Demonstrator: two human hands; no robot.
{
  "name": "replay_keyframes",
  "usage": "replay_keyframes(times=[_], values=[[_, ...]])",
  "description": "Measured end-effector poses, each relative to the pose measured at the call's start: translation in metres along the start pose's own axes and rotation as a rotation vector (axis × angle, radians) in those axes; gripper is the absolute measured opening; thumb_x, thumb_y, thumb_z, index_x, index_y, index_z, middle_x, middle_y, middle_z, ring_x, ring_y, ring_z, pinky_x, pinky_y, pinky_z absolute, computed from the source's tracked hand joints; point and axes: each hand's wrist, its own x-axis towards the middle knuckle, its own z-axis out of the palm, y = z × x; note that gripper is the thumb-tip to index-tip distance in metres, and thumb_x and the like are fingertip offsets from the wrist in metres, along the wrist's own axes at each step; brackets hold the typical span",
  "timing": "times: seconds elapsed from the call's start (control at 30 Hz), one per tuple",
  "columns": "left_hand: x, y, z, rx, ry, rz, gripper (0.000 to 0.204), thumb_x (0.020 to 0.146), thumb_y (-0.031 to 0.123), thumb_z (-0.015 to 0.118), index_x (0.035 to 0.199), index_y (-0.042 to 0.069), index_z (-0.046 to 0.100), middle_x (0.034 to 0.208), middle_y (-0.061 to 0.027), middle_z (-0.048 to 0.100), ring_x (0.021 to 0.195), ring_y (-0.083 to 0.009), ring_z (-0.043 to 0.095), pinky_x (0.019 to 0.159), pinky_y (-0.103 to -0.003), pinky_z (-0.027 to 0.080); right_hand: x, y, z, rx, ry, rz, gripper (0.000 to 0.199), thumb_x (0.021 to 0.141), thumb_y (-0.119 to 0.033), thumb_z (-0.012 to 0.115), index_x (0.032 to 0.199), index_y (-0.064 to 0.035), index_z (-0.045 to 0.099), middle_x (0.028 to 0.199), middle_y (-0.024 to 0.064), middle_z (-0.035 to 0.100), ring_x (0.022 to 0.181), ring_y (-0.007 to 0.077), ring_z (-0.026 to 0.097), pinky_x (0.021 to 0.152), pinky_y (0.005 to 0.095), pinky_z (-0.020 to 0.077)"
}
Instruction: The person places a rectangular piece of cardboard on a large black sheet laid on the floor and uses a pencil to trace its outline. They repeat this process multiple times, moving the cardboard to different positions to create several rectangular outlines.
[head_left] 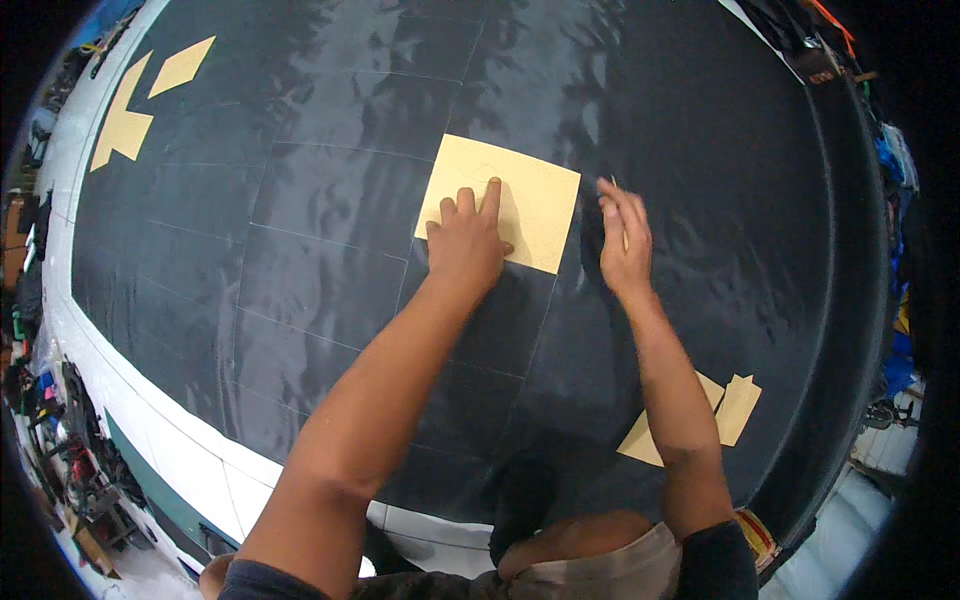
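Observation:
My left hand [466, 238] presses on a pale yellow square card [545, 200], its fingers spread across the card's left and middle part. The card lies flat and slightly turned on a large black sheet [700, 130] marked with thin pale lines. Just off the card's right edge, my right hand [626, 240] is raised near the sheet with its fingers drawn together. A thin pale stick, like a pencil or chalk, shows in part between them; most of it is hidden, so its exact kind cannot be told.
At the far left lie a yellow notched card [122, 125] and a yellow diamond-shaped card [182, 67]. Near my right forearm are a yellow card [642, 440] and a smaller notched card [738, 410]. A white table edge [180, 420] borders the sheet; cluttered goods [80, 450] stand beyond it.

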Motion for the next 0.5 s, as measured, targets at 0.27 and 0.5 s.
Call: replay_keyframes(times=[0.27,0.5], values=[[0.033,0.001,-0.017,0.09,-0.273,-0.067,0.101,0.072,0.04,0.09,0.153,0.017,0.035,0.166,-0.0274,0.013,0.15,-0.0524,0.02,0.104,-0.056,0.05,0.081,-0.044,0.079,0.218,-0.288,0.189,0.031,0.103,-0.026,0.054,0.119,-0.0035,0.069,0.117,0.0158,0.07,0.114,0.0305,0.064,0.099,0.0377,0.0481],[0.037,0.004,-0.019,0.111,-0.271,-0.051,0.111,0.069,0.041,0.092,0.156,0.01,0.031,0.163,-0.0306,0.016,0.148,-0.0543,0.024,0.103,-0.055,0.052,0.104,-0.058,0.128,0.125,-0.339,0.071,0.03,0.099,-0.029,0.062,0.112,-0.005,0.076,0.108,0.0136,0.075,0.093,0.0301,0.071,0.089,0.0382,0.0535]])
